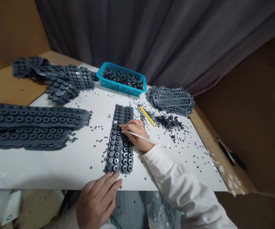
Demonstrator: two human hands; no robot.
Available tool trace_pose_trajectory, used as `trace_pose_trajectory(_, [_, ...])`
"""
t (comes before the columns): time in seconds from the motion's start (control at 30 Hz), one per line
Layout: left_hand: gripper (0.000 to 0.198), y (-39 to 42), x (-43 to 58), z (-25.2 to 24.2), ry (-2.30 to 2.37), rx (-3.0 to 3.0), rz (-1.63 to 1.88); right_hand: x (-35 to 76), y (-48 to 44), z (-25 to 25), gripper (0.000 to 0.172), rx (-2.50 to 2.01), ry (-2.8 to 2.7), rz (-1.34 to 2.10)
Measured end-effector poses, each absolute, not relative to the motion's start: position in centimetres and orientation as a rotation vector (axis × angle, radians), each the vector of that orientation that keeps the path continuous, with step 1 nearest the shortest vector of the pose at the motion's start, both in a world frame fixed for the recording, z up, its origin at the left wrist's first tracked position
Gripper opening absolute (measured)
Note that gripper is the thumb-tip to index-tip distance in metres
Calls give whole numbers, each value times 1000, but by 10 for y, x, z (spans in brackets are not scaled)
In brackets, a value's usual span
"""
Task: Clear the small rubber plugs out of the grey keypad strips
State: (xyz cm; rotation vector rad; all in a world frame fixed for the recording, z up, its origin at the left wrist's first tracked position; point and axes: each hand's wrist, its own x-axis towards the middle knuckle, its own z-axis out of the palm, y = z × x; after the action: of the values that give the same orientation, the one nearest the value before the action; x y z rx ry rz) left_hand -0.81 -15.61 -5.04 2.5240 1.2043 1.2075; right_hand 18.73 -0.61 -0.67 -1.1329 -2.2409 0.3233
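A dark grey moulded rubber strip (pixel 120 143) with rows of round ring-shaped pieces lies lengthwise on the white table. My left hand (pixel 100 197) rests at its near end, fingers stretched out flat with the tips touching the edge. Over the strip's middle, my right hand (pixel 137 135) pinches a thin white stick (pixel 143 137), whose other end points back past the wrist. The tip of the stick is hidden by the fingers. One round spot (pixel 115 122) on the strip looks white, unlike the grey ones around it.
A blue basket (pixel 122 89) of small black parts stands at the back. Longer grey strips (pixel 32 119) lie left, with a heap of rubber sheets (pixel 63 79) behind. At right are stacked perforated sheets (pixel 171 98), a yellow stick (pixel 147 116), a black parts pile (pixel 169 122) and scattered discs.
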Motion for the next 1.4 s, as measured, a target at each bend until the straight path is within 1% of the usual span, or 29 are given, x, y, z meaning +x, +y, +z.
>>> trace_pose_trajectory(0.07, [28, -155, -8, -48, 1197, 2546, 1208, 188, -1, -8, 16, -1144, -2241, 267])
trace_pose_trajectory(0.17, [29, -156, -8, -50, 1207, 2545, 1195, 190, 5, -8, 15, -1172, -2158, 235])
trace_pose_trajectory(0.27, [29, -159, -8, -55, 1225, 2502, 1199, 192, 6, -9, 11, -1161, -2086, 313])
trace_pose_trajectory(0.43, [28, -160, -7, -58, 1223, 2497, 1213, 191, 0, -10, 9, -1104, -2135, 417])
trace_pose_trajectory(0.73, [28, -161, -7, -58, 1216, 2469, 1251, 189, 8, -9, 15, -1182, -2257, 258])
trace_pose_trajectory(0.9, [28, -160, -7, -57, 1211, 2470, 1243, 193, 18, -10, 14, -1233, -2161, 169])
trace_pose_trajectory(1.03, [28, -159, -6, -55, 1229, 2473, 1258, 196, 21, -10, 12, -1225, -2068, 251])
trace_pose_trajectory(1.2, [29, -160, -5, -58, 1248, 2476, 1263, 192, 17, -10, 10, -1137, -2109, 377])
trace_pose_trajectory(1.4, [28, -161, -5, -61, 1237, 2444, 1270, 190, 20, -15, 9, -1179, -2146, 322])
